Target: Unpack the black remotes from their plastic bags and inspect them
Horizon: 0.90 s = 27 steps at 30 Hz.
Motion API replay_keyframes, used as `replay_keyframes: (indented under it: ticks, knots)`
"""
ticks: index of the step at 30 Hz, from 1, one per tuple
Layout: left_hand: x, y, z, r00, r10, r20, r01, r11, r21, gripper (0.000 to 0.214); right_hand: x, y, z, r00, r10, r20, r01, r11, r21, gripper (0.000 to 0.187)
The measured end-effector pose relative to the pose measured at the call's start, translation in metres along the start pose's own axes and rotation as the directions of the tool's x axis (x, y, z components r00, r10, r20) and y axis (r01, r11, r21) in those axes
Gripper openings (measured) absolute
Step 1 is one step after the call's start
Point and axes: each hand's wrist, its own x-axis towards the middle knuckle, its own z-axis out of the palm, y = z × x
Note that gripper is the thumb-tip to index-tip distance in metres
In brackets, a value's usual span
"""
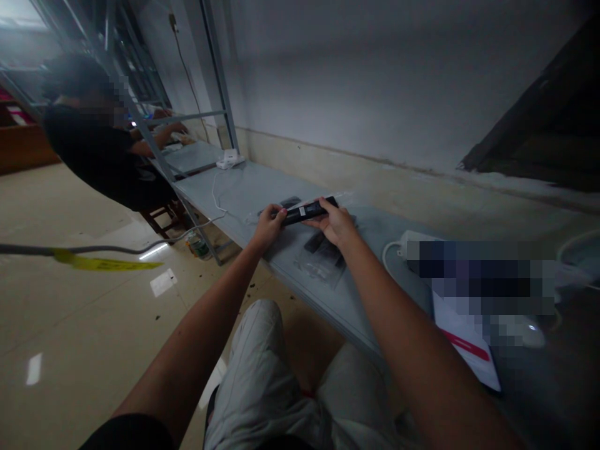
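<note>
A slim black bar-shaped object (310,211) with a small white label is held level above the tabletop; its exact kind is not clear. My left hand (270,226) is closed on its left end, thumb on top. Toward the other end, my right hand (335,222) grips it with the thumb over the upper face and fingers beneath. Below my hands lies a clear plastic bag (323,261) with dark items inside. Behind the bar, another dark piece (290,202) in clear wrapping rests on the table.
The narrow grey table (206,186) runs along the wall. A white power strip (229,160) with its cable lies farther off. At right are a white adapter (415,245) and a lit phone or tablet (469,350). A seated person (107,150) works beyond the metal frame at left.
</note>
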Motion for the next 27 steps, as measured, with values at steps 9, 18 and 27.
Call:
replay_keyframes:
  ticks: [9, 18, 27]
  knots:
    - [-0.0026, 0.0031, 0.0004, 0.999, -0.05, -0.007, 0.05, 0.995, -0.09, 0.024, 0.0022, 0.0013, -0.002, 1.0, 0.007, 0.008, -0.007, 1.0, -0.028, 0.005]
    - [-0.0054, 0.0077, 0.0027, 1.0, 0.026, 0.002, -0.026, 1.0, -0.011, 0.03, 0.0007, -0.0028, -0.0019, 0.998, -0.019, -0.054, 0.019, 1.0, -0.011, 0.011]
    - [-0.0026, 0.0028, 0.0026, 1.0, -0.002, -0.006, 0.001, 0.997, -0.077, 0.043, 0.0059, -0.0063, -0.0092, 0.995, 0.0, -0.096, 0.01, 0.995, 0.099, 0.013]
